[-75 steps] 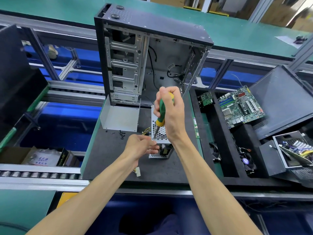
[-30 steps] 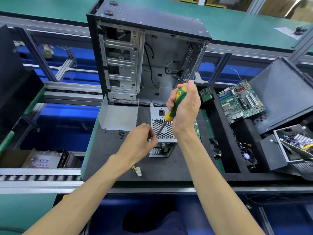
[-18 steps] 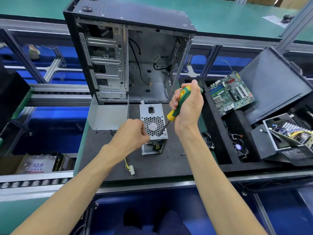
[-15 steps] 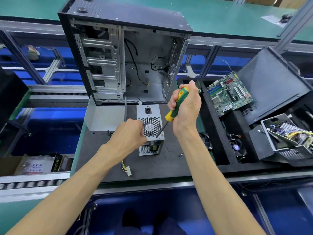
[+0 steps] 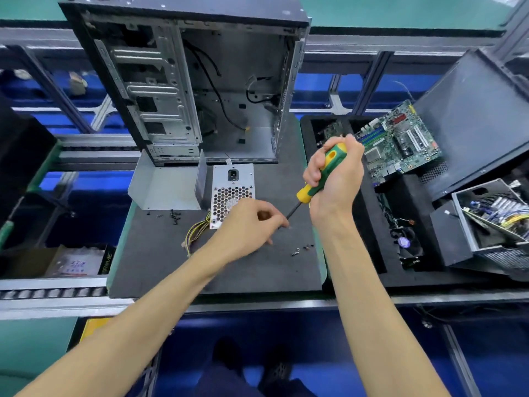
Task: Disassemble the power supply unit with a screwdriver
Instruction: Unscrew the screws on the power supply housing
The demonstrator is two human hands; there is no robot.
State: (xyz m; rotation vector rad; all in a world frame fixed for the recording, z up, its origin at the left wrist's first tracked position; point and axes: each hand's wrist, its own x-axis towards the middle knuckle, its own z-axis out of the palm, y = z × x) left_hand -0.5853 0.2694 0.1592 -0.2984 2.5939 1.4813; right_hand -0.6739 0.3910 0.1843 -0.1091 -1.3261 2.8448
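Right hand (image 5: pixel 335 179) — fisted on screwdriver (image 5: pixel 317 181); left hand (image 5: pixel 252 224) — fingertips pinched at its tip, contents unclear. Power supply (image 5: pixel 232 193) on mat (image 5: pixel 160 259), beside left hand. Risk: loosened screw dropping, rolling off.

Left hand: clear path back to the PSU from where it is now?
Probably yes. The left hand hovers at the power supply unit's near right corner, with only bare black mat around it. The screwdriver in the right hand is off to the right, out of the way.
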